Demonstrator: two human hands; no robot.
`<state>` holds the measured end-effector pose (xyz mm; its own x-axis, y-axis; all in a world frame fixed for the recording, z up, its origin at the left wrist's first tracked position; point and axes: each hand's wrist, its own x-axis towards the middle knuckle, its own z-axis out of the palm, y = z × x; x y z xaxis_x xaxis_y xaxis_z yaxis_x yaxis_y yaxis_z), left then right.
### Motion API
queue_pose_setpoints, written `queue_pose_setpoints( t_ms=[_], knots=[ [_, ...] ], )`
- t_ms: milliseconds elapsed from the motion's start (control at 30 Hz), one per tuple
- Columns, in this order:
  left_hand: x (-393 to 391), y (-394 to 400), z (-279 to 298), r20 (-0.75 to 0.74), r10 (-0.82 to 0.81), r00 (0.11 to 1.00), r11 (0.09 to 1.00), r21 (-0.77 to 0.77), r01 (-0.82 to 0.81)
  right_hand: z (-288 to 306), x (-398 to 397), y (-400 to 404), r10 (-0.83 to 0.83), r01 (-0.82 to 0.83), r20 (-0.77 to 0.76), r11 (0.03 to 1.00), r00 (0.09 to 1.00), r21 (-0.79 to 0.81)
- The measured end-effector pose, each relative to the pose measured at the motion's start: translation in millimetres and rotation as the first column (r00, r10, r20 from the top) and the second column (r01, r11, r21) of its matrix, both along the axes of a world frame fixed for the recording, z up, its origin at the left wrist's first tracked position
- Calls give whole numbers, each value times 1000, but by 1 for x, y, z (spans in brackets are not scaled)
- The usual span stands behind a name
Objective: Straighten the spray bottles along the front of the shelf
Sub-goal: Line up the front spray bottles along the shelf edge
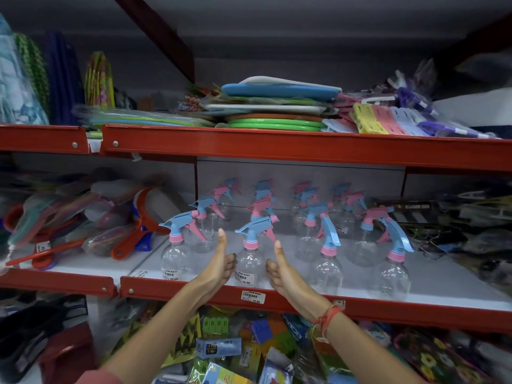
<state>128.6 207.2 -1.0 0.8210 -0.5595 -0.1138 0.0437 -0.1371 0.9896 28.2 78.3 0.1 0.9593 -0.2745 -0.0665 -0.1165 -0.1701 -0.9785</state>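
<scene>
Now, hands: I am raising my left hand [219,266] and right hand [277,268] thumbs-up, fingers curled shut, holding nothing.
Bottle between: second front spray bottle [250,261] is standing untouched.
Shelf [277,300]: front bottles are lining its lip, seemingly straightened.

Clear glossy plastic spray bottles [250,261], red painted metal shelf [194,293]
</scene>
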Motion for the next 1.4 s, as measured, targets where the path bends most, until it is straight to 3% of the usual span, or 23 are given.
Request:
queue_pose_setpoints(
  t_ms=[100,167,267,333,467,567,733,867,967,1133,1400],
  knots=[
    [-7,2,1,51,28,998,1000,9,-29,-9,1,-11,37,-35,77,999,996,-28],
    [-14,3,-3,152,129,980,992,-13,-128,-6,-2,-14,10,-7,71,999,997,-46],
    [-25,2,-8,315,421,851,903,-238,-359,-6,-18,-20,26,-21,130,999,991,-42],
    [-40,-1,-4,294,515,805,833,-392,-390,-5,-29,-31,14,-14,156,1000,988,4],
    [-62,-21,5,305,398,865,878,-399,-263,-2,-56,-54,-104,95,346,995,932,42],
    [-77,-48,4,287,262,922,928,-338,-159,-6,-76,-79,-277,284,480,957,832,60],
    [-99,-87,-5,227,128,965,974,-214,-79,-14,-81,-119,-507,514,513,846,692,142],
    [-105,-103,-12,149,101,984,992,-94,-88,-12,-60,-137,-377,381,302,923,875,48],
    [-112,-109,-8,14,89,996,994,-60,-88,-5,-48,-138,-199,188,138,978,970,88],
    [-124,-116,0,-86,-14,996,994,-110,5,2,-47,-133,-79,70,65,988,995,137],
    [-105,-126,8,-56,-72,996,994,-82,67,-8,-56,-147,-51,47,23,989,998,143]
  ],
)
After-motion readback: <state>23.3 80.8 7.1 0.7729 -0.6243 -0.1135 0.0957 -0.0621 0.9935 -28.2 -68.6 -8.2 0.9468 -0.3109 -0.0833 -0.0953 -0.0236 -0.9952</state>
